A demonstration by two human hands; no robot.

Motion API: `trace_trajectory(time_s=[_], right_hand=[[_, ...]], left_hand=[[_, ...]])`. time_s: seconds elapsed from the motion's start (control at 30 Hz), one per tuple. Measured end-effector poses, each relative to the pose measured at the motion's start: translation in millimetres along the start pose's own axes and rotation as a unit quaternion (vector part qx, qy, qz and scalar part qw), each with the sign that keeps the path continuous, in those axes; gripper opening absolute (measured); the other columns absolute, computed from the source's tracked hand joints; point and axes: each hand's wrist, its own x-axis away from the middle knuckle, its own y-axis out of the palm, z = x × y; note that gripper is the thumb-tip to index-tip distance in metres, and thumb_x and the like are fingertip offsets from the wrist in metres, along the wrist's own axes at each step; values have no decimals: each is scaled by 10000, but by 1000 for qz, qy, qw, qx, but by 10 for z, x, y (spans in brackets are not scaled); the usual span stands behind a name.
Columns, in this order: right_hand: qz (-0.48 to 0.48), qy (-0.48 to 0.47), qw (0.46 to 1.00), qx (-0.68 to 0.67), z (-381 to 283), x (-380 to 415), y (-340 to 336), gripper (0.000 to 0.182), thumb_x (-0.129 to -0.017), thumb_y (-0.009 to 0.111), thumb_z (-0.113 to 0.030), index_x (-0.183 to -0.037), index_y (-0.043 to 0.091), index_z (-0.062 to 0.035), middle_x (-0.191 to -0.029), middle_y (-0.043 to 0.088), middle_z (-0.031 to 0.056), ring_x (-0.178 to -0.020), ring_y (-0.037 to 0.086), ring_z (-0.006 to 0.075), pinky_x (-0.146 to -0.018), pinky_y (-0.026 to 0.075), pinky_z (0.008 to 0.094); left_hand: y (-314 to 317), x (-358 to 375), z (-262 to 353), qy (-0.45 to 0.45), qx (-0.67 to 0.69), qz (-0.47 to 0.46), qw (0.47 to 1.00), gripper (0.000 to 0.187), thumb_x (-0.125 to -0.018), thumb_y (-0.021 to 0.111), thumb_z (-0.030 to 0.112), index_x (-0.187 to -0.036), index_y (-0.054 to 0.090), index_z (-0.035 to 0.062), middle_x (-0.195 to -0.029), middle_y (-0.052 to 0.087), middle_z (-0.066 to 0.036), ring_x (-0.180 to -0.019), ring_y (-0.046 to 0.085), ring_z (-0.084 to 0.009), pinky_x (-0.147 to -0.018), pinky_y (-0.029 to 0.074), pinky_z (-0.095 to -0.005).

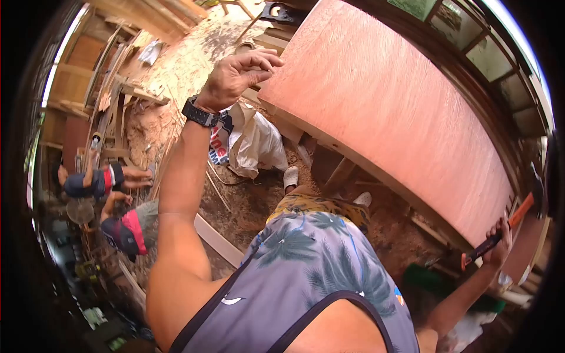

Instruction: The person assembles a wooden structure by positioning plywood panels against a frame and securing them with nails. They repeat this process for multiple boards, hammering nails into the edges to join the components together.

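Observation:
My left hand (pixel 240 73), with a black watch on its wrist, is at the near left corner of a large reddish plywood panel (pixel 382 112). Its thumb and fingers are pinched together; anything between them is too small to make out. Off to the right, beyond the panel's right end, my right hand (pixel 499 244) is wrapped round the dark handle of a hammer (pixel 521 212) with an orange section. The panel lies flat on a wooden frame.
Two other people, one person (pixel 88 181) and another person (pixel 130 229), are at the left. A white sack (pixel 256 141) stands below my left hand. Wood shavings (pixel 188 65) cover the floor. A black-handled saw (pixel 279 13) lies beyond the panel's left end. Louvred windows (pixel 488 57) line the far side.

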Motion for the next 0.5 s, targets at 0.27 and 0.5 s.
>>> trace_trajectory(time_s=[0.27, 0.5], right_hand=[[-94, 71, 993, 1, 461, 2529, 3147, 150, -949, 695, -128, -973, 612, -6, -662, 528, 11, -547, 503, 95, -532, 423, 254], [-149, 40, 987, 55, 557, 3135, 3987, 152, -985, 683, -142, -951, 616, -10, -682, 586, -10, -582, 553, 45, -570, 441, 204]], left_hand=[[-355, -334, -536, 154, 21, -239, 959, 59, -908, 735, 94, -939, 780, 115, -1213, 750, -43, -1478, 413, -289, -1253, 40, -568], [-304, -426, -621, 206, -2, -267, 941, 50, -913, 735, 107, -935, 775, 127, -1116, 779, -5, -1427, 490, -265, -1248, 29, -591]])
